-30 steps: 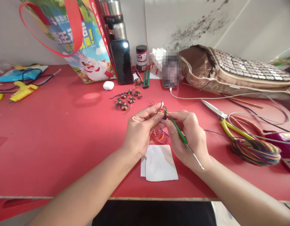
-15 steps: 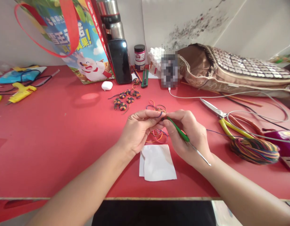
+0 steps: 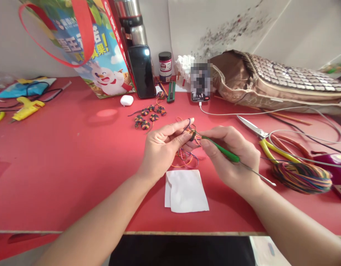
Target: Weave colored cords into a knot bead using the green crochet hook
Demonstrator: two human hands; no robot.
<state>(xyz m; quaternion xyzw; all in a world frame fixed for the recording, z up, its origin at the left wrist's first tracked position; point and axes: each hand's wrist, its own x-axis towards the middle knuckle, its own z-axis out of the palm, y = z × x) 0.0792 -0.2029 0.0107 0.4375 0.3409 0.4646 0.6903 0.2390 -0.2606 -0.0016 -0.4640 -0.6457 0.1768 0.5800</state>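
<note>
Between the thumb and fingers of my left hand [image 3: 166, 144] is a small dark crochet piece [image 3: 193, 136], with yarn looped over the raised index finger. My right hand [image 3: 234, 159] grips a crochet hook [image 3: 225, 152] by its green handle. One metal end reaches the crochet piece; the other sticks out past my wrist. Loose multicoloured yarn [image 3: 188, 159] lies in loops on the table below my fingers. Farther back sit several small finished crochet pieces [image 3: 145, 124] in dark and orange yarn.
White paper squares [image 3: 189, 192] lie in front of me on the red table [image 3: 62, 177]. To the right are scissors [image 3: 261, 135], a yarn skein [image 3: 302, 178] and a white cable [image 3: 242, 115]. A phone [image 3: 142, 72], a bag [image 3: 292, 81] and a glue gun [image 3: 27, 108] stand or lie farther off.
My right hand has moved right with the hook, drawing it partly away from the left fingers. My left index finger has lifted with the yarn over it, showing the crochet piece again.
</note>
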